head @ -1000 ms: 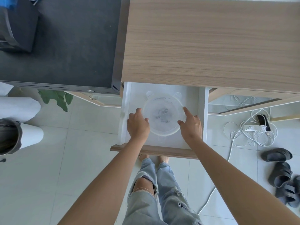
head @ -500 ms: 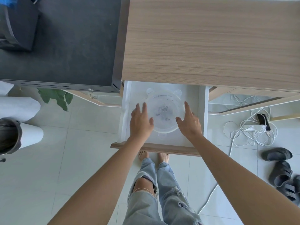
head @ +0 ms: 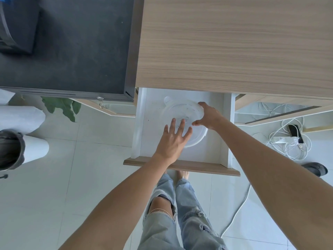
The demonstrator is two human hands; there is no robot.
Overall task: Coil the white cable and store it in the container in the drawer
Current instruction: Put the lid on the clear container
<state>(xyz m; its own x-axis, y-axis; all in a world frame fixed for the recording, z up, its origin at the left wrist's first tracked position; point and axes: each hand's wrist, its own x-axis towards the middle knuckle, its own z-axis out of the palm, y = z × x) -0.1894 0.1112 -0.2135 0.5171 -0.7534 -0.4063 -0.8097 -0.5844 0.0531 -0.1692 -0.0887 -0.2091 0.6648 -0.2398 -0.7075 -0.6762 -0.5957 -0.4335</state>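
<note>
Drawer (head: 212, 152) open; right hand (head: 210, 115) pinches lid (head: 182, 112) off container (head: 198, 139), left hand (head: 173, 139) spread flat. Next: fetch cable (head: 288, 141) from floor.

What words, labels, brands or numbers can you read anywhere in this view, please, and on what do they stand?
None can be read.
Lid of the clear container in the open drawer: a curved line of small raised print near its far rim, too blurred to read.
Phone and power strip on the floor: no legible marks.
</note>
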